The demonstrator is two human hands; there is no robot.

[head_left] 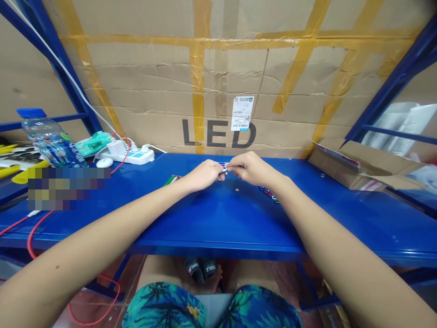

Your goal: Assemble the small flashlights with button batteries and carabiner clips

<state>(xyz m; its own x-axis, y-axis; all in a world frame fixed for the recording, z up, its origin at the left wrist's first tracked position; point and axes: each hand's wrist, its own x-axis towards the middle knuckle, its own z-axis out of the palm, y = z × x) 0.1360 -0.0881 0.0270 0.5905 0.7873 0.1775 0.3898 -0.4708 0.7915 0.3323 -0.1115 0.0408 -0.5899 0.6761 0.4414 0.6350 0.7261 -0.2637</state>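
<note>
My left hand (205, 175) and my right hand (251, 167) meet above the far middle of the blue table (218, 218). Between their pinched fingertips is a small silvery piece (225, 170), too small to name for sure. Just behind the fingers, some thin blue and white items (223, 164) show, mostly hidden. Under my right wrist lies a row of small coloured links (269, 194) in red, white, blue and green, partly covered by the forearm. Green and red strips (172, 180) stick out beyond my left wrist. A small pale disc (237, 190) lies near my right hand.
A large taped cardboard box (153, 91) stands behind the table. On the left are a water bottle (51, 139), a power strip (136, 156) with plugs, and a red cable (34, 232). An open cardboard carton (344, 171) sits at right, near the blue frame (385, 91).
</note>
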